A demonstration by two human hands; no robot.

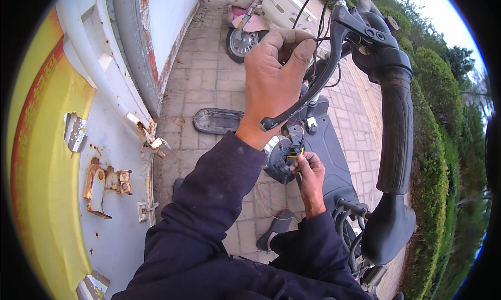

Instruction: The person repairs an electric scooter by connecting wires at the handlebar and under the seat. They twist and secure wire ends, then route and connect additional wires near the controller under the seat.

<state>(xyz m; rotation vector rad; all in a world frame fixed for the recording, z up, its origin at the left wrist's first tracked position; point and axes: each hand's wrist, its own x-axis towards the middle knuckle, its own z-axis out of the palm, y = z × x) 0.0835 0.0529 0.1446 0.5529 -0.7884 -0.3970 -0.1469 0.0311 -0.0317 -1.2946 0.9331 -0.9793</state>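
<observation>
Upper centre of frame: your left hand (269,75), fingers pinched closed on a thin black cable (322,39) near the brake lever (326,70). Just below and right of centre: your right hand (312,175), fingers closed on a yellow wire (302,151) beside a rounded black housing (279,167). Handlebar grip (395,133) upright, right of frame. Black oval tray (216,121) on paving (214,91), left of centre.

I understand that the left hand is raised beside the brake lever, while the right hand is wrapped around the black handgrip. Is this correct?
Not entirely. The head view shows the right hand lower down, at a yellow wire, not around the black handgrip. The left hand is indeed raised beside the brake lever.
</observation>
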